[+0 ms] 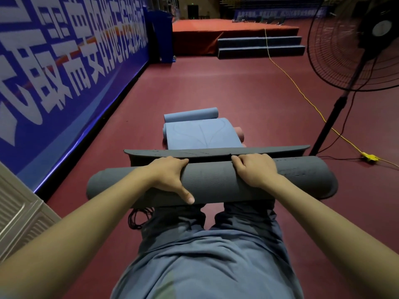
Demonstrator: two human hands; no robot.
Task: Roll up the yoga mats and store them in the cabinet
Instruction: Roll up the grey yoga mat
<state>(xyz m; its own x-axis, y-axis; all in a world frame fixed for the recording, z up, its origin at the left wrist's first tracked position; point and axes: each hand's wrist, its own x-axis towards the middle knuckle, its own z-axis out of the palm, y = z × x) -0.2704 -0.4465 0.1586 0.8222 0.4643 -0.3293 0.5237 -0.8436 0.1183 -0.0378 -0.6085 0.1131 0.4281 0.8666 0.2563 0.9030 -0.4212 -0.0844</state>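
Observation:
A dark grey yoga mat (pixel 213 182) lies across the view in front of my legs, almost fully rolled, with its free end (pixel 216 152) curling up just beyond the roll. My left hand (pixel 170 175) grips the roll left of centre, thumb down its near side. My right hand (pixel 254 171) grips it right of centre, fingers over the top. Beyond it a blue yoga mat (pixel 203 134) lies partly unrolled on the floor, with a rolled blue mat (pixel 191 114) behind it and a pink roll (pixel 239 134) at its right edge.
A blue banner wall (pixel 64 72) runs along the left. A standing fan (pixel 354 50) is at the right, with a yellow cable (pixel 302 93) and plug (pixel 370 157) on the red floor (pixel 216 87). A beige panelled surface (pixel 19 212) is at lower left. A raised stage with steps (pixel 259 44) stands far ahead.

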